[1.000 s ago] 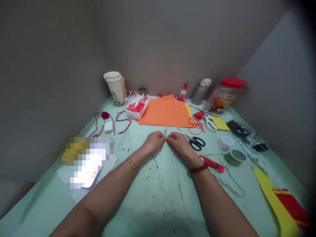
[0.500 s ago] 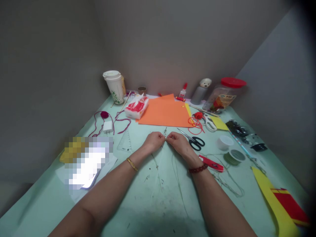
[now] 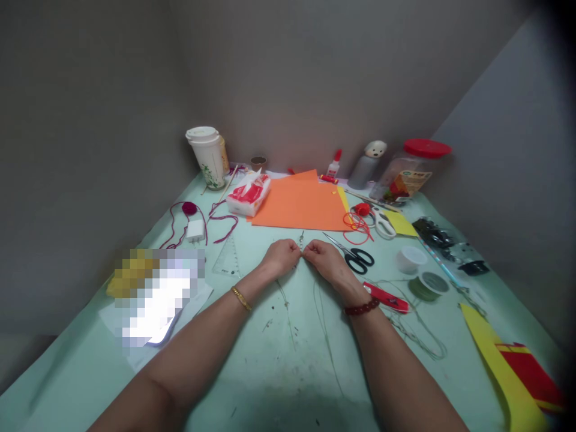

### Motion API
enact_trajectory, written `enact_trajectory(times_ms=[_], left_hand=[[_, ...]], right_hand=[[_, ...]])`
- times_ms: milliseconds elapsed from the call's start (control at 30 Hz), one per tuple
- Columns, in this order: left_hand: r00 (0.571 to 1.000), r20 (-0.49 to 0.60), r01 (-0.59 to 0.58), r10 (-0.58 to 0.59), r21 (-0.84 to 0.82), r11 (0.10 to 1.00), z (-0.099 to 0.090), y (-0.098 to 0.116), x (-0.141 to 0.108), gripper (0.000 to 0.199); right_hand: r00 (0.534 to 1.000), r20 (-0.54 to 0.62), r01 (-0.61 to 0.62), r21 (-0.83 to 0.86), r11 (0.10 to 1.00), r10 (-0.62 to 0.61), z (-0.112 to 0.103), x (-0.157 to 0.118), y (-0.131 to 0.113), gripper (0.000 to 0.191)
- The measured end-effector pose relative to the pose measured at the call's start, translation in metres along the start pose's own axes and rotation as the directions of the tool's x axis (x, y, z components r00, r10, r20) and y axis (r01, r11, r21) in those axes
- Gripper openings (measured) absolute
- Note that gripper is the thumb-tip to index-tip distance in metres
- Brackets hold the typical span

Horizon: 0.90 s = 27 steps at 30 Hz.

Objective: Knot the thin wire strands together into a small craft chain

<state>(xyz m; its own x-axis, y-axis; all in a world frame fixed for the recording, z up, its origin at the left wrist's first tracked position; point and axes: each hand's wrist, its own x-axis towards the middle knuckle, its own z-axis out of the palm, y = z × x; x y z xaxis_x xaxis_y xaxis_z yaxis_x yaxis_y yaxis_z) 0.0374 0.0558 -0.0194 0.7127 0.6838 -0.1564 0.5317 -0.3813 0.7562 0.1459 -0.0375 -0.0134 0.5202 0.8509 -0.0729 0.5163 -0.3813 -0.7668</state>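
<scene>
A pale green bench carries orange paper sheets; nearer, the person's left hand and right hand almost meet, black-handled scissors just beside the right one; each grip is pinched together on a thin cord, which shows between the two and just beyond

Cord lay on the table at lower centre, scissors right of centre, paper sheets at upper centre, jar upper right.
</scene>
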Motion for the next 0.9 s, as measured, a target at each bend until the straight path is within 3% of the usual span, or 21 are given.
enact_trajectory(times_ms=[700,900], left_hand=[[1.0,-0.012,-0.016,0.015,-0.075,0.997,0.0021,-0.0071,-0.0011,0.018],[1.0,-0.014,0.002,-0.002,-0.02,1.0,0.0019,-0.0047,-0.0006,0.019]], right_hand=[[1.0,0.024,-0.008,0.034,0.999,0.007,-0.0029,-0.0022,-0.0008,0.011],[1.0,-0.005,0.005,-0.046,0.999,-0.005,-0.002,-0.0005,-0.0047,0.012]])
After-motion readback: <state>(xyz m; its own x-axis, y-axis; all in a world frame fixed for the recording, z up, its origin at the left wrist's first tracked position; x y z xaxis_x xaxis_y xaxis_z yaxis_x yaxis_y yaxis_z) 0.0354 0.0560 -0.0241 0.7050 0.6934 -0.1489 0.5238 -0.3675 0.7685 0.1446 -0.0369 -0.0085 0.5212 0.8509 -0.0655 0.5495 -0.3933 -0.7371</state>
